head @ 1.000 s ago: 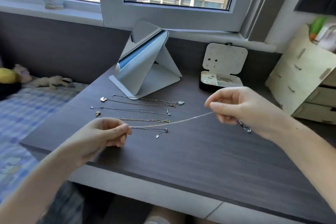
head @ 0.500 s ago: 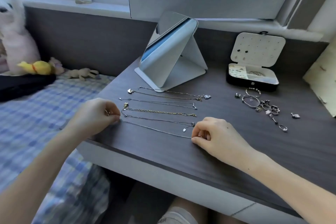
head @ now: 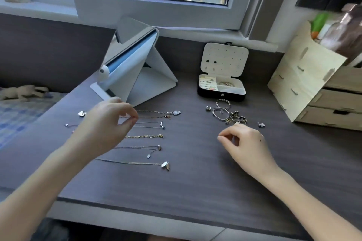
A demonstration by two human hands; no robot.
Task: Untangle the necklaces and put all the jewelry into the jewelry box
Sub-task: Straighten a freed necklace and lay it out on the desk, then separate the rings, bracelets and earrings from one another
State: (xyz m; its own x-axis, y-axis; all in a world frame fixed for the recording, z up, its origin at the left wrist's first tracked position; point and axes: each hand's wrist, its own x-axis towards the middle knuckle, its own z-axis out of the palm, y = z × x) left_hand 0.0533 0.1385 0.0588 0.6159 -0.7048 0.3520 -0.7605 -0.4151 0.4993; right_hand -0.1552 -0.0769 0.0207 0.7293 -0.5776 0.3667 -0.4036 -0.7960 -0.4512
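Observation:
Several thin necklaces lie in parallel rows on the dark desk (head: pixel 195 182). The nearest necklace (head: pixel 133 162) ends in a silver pendant. My left hand (head: pixel 103 125) hovers over the farther rows, thumb and forefinger pinched close by a chain; whether they grip it is unclear. My right hand (head: pixel 246 143) rests loosely curled on the desk, holding nothing, just in front of a pile of rings and bangles (head: pixel 227 114). The jewelry box (head: pixel 221 95), black with a white lid standing open, sits behind that pile with small pieces inside.
A white folding stand (head: pixel 141 76) leans at the back left of the desk. A pale wooden drawer unit (head: pixel 313 92) stands at the right edge. A bed with a plush toy (head: pixel 23 92) lies to the left, below the window.
The necklace stretched between both hands was laid down as the nearest row. My left hand then rose over the far rows. My right hand moved right, toward the ring pile.

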